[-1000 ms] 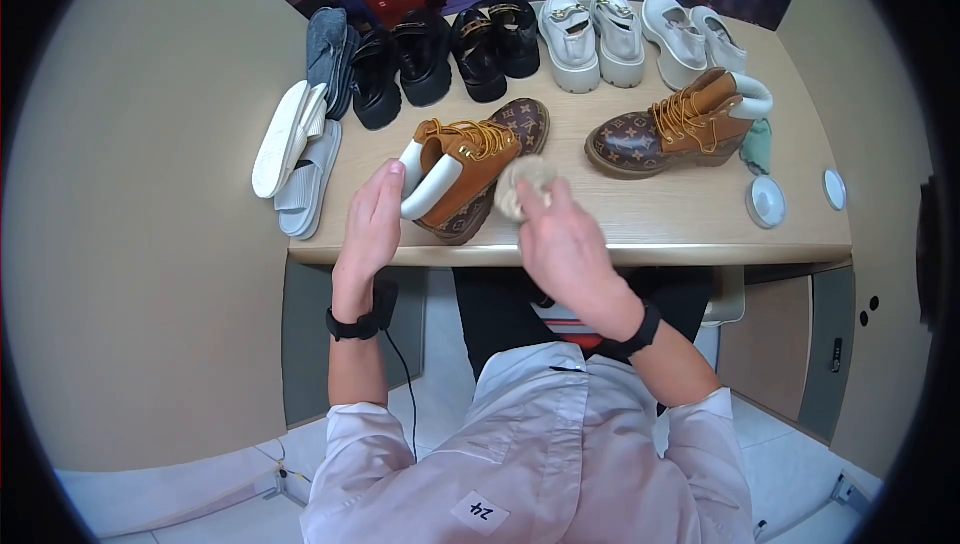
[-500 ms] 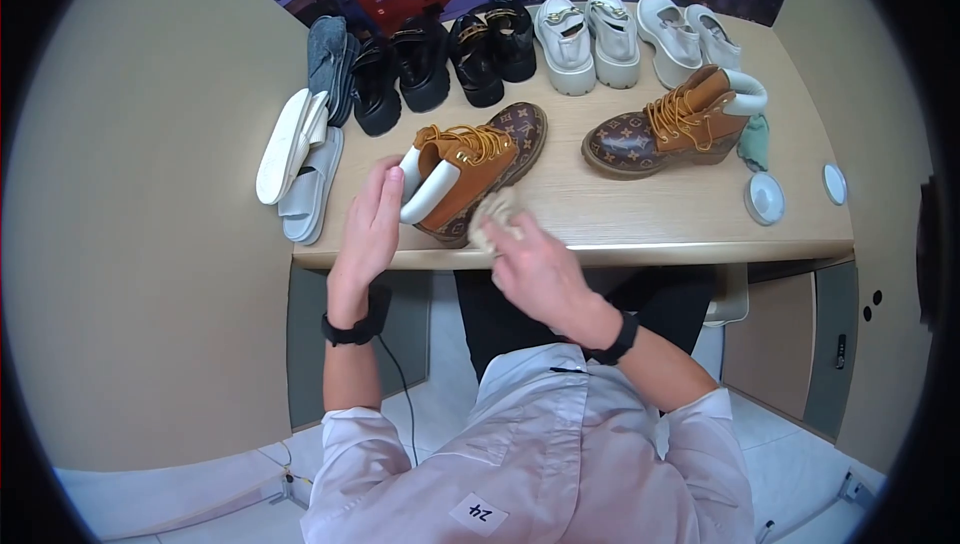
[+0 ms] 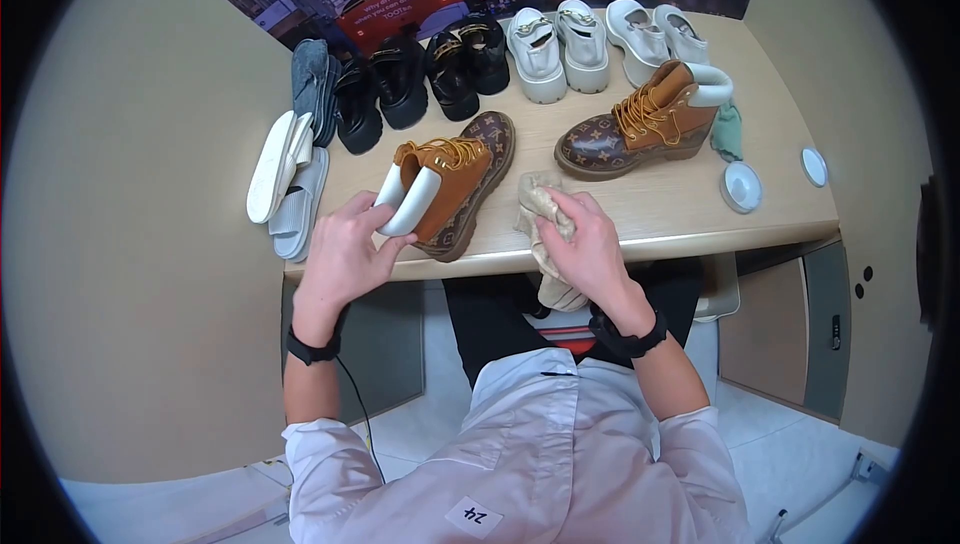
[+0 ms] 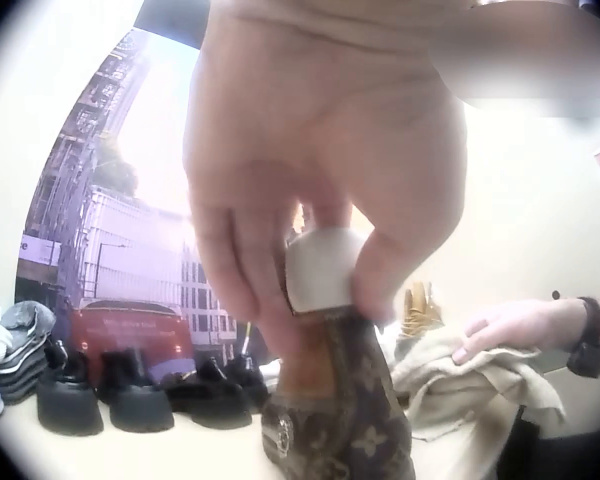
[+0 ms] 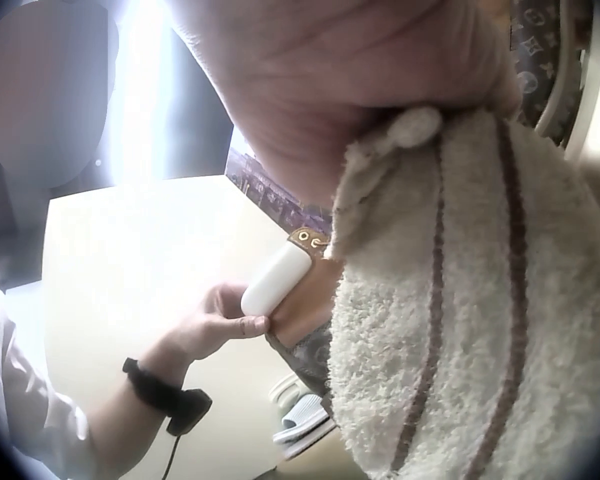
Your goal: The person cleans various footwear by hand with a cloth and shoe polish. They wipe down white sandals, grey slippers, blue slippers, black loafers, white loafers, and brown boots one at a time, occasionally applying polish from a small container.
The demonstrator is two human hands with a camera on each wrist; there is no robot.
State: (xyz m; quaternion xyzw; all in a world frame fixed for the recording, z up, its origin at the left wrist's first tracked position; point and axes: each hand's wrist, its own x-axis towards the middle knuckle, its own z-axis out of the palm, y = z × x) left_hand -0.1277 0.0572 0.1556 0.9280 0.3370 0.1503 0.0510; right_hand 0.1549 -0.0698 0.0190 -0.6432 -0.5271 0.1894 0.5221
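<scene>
The left hand (image 3: 346,250) pinches the white padded collar of a brown patterned boot (image 3: 452,184) at its heel end; the thumb is on the outside, as the left wrist view also shows. This boot stands at the table's front edge with its toe pointing to the back right. To its right, the right hand (image 3: 590,249) grips a beige cloth (image 3: 540,206) that hangs over the edge, apart from the boot. In the right wrist view the cloth (image 5: 460,300) is fluffy with dark stripes. The matching boot (image 3: 640,129) stands farther right.
Along the back are black shoes (image 3: 400,84) and white shoes (image 3: 538,54). Grey slippers (image 3: 312,89) and pale slides (image 3: 290,209) lie at the left. A green cloth (image 3: 728,131), a small white dish (image 3: 741,187) and a white lid (image 3: 815,167) are at the right.
The left hand has gone from lying flat against the collar to pinching it. The right hand has moved right, off the boot's side, and the cloth now hangs down loosely.
</scene>
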